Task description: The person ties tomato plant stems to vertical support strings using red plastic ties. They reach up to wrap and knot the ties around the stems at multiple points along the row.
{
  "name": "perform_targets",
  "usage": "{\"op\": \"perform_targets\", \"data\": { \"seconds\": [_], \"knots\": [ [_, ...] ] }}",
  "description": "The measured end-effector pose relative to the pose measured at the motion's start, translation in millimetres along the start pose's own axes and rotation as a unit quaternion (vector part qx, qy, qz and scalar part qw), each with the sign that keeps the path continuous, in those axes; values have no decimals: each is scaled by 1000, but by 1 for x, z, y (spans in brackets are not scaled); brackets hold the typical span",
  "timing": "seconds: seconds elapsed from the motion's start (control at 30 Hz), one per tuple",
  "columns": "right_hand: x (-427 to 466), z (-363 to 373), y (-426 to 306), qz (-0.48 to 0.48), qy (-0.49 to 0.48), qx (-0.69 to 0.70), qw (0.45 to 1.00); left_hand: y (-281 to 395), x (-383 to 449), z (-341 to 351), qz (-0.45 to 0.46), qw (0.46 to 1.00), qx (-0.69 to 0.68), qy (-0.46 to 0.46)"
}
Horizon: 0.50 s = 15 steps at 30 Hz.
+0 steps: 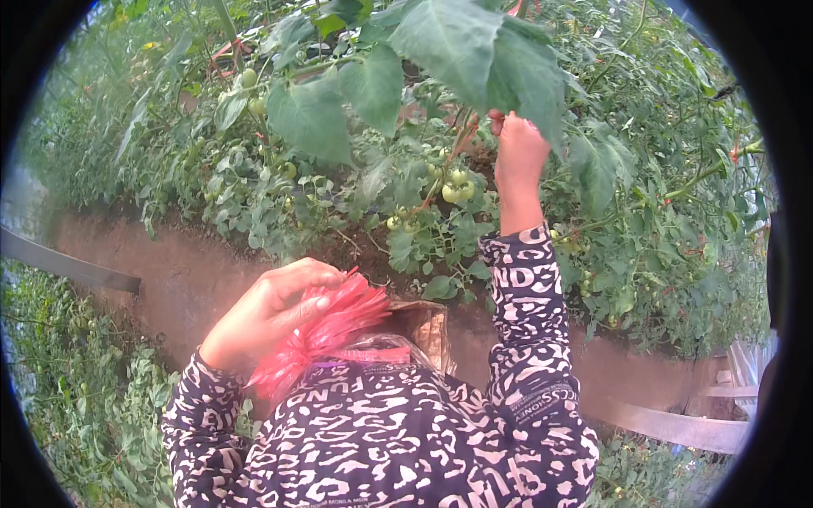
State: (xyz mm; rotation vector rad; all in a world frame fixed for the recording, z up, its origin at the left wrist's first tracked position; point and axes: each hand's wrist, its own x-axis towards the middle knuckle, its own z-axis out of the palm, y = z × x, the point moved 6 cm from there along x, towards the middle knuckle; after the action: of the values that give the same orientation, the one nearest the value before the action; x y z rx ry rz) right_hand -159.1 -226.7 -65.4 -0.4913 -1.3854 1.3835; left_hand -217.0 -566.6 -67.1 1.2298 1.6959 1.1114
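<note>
My left hand (273, 311) is at my waist, its thumb and fingers around part of a bundle of red plastic strips (343, 311). The loose ends of the strips fan out in front of my patterned top. My right hand (522, 155) is raised among the tomato plants, fingers bent close together. A large tomato leaf (451, 51) hangs over its fingertips, so what they grip is hidden. Left of those fingers a reddish strip (467, 134) lies along a tomato stem. Below it hangs a cluster of green tomatoes (458, 187).
Dense tomato plants (209, 152) fill the far side, some stems tied with red strips (236, 47). A brown paper-like bag (432, 327) is at my waist. A bare soil path (171, 273) runs across. Grey curved bands (76, 263) reach in from the sides.
</note>
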Motion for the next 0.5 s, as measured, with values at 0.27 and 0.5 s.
{"op": "perform_targets", "data": {
  "seconds": [0.27,0.5],
  "knots": [
    [-153,26,58,144,-485,-225,833,-85,-6,-14,-122,980,153,20],
    [-208,42,119,298,-503,-164,795,-105,-8,10,-161,971,172,-53]
  ]
}}
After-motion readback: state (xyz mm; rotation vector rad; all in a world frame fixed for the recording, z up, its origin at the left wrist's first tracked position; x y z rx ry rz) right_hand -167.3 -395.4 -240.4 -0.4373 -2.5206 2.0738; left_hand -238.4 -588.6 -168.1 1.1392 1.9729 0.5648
